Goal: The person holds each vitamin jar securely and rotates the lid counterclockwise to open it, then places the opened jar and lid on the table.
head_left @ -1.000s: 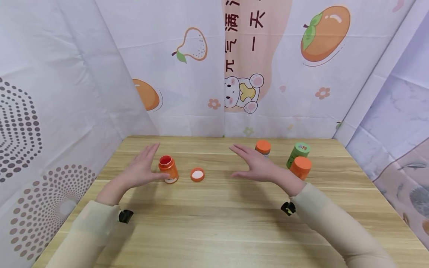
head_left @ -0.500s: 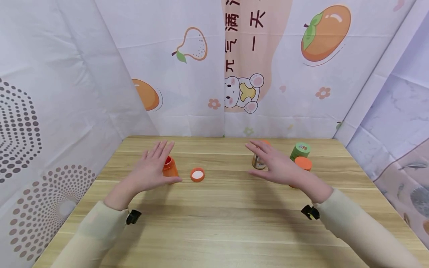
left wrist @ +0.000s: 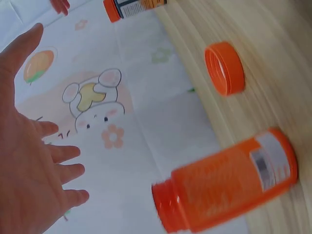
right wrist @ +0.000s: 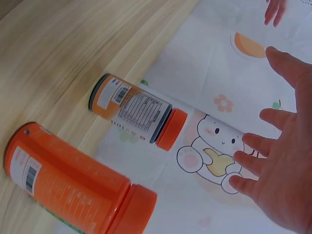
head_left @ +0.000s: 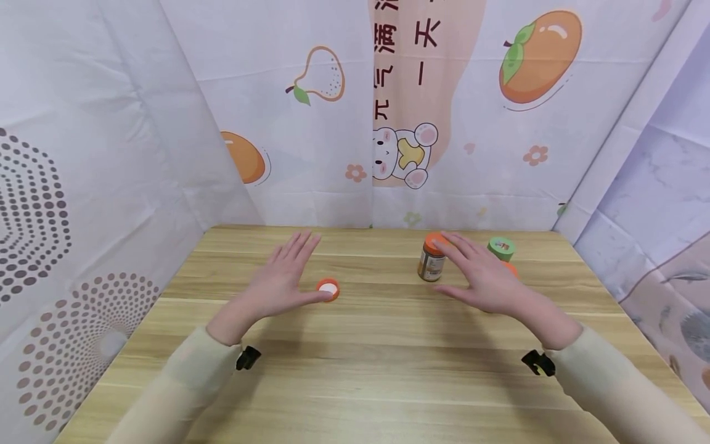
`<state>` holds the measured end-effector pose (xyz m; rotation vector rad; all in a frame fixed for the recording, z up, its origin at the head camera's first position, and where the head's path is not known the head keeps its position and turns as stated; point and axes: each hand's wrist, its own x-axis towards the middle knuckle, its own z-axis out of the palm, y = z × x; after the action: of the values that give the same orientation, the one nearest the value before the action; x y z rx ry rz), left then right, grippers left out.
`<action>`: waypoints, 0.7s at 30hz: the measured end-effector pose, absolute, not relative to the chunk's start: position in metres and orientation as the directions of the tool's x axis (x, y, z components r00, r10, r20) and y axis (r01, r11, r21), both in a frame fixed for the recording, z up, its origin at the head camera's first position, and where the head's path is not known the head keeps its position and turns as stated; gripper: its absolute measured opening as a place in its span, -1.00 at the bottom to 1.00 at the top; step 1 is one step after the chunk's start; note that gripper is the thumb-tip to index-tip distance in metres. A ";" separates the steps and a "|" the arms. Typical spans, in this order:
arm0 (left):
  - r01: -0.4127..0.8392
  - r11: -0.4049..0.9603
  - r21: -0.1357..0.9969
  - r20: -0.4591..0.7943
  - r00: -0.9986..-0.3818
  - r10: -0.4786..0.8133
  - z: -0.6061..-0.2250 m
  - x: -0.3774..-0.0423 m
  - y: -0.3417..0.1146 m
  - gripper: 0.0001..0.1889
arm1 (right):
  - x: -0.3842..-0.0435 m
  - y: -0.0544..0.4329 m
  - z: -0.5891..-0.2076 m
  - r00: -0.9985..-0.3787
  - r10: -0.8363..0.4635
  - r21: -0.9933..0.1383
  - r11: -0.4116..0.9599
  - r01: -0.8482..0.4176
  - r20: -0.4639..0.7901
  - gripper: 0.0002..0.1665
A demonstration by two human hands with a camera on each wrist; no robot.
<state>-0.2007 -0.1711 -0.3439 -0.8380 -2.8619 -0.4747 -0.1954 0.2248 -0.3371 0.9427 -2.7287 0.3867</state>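
My left hand [head_left: 277, 285], fingers spread and holding nothing, hovers over the left half of the table. In the head view it hides an uncapped orange bottle [left wrist: 229, 183], which the left wrist view shows standing, red at the neck. My left thumb overlaps an orange cap [head_left: 327, 283] that lies with its white inside up. My right hand [head_left: 488, 277], also spread and holding nothing, hovers at the right. Just left of its fingers stands a small brown jar [head_left: 430, 264] with an orange lid. A larger orange bottle [right wrist: 68, 178] with its lid on is mostly behind this hand.
A green-lidded container [head_left: 501, 248] stands at the back right, partly covered by my right hand. The wooden table [head_left: 355, 370] ends at a printed curtain [head_left: 310, 203] behind, with further sheets at both sides.
Both hands have moved to the right, spread throughout. My left hand now covers the open bottle and reaches the cap; the small jar has come into view as my right hand passed it.
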 end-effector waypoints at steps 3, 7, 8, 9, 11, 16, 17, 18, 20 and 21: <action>0.571 0.757 0.317 0.231 -0.821 0.522 -0.348 -0.206 -0.164 0.12 | -0.196 0.228 -0.337 -0.771 -0.558 -0.165 0.767 -0.620 0.307 0.01; 0.598 0.709 0.374 0.263 -0.801 0.537 -0.352 -0.213 -0.154 0.10 | -0.199 0.232 -0.339 -0.767 -0.553 -0.155 0.769 -0.620 0.325 0.02; 0.600 0.703 0.382 0.267 -0.800 0.538 -0.354 -0.215 -0.152 0.10 | -0.200 0.233 -0.339 -0.766 -0.552 -0.154 0.769 -0.620 0.330 0.02; 0.602 0.695 0.393 0.268 -0.798 0.539 -0.355 -0.216 -0.149 0.09 | -0.201 0.234 -0.340 -0.765 -0.550 -0.153 0.770 -0.620 0.334 0.03; 0.605 0.682 0.411 0.269 -0.795 0.543 -0.357 -0.220 -0.143 0.09 | -0.203 0.237 -0.340 -0.771 -0.541 -0.153 0.776 -0.612 0.337 0.02; 0.600 0.658 0.455 0.256 -0.796 0.549 -0.360 -0.229 -0.128 0.09 | -0.207 0.243 -0.340 -0.794 -0.512 -0.171 0.794 -0.583 0.328 0.00; 0.599 0.655 0.459 0.253 -0.796 0.550 -0.361 -0.231 -0.125 0.09 | -0.208 0.244 -0.339 -0.799 -0.505 -0.177 0.797 -0.577 0.327 -0.01; 0.596 0.655 0.465 0.248 -0.797 0.550 -0.362 -0.233 -0.122 0.09 | -0.208 0.245 -0.339 -0.802 -0.500 -0.182 0.800 -0.572 0.326 -0.01; 0.594 0.648 0.477 0.240 -0.797 0.554 -0.364 -0.236 -0.117 0.08 | -0.209 0.247 -0.338 -0.811 -0.487 -0.188 0.807 -0.560 0.324 -0.02; 0.592 0.643 0.486 0.236 -0.797 0.555 -0.365 -0.238 -0.115 0.08 | -0.210 0.248 -0.337 -0.815 -0.482 -0.192 0.810 -0.555 0.321 -0.03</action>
<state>-0.2382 -0.1146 -0.3654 -0.9744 -2.7878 -0.8617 -0.2095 0.2476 -0.3373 0.7994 -2.7383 0.4062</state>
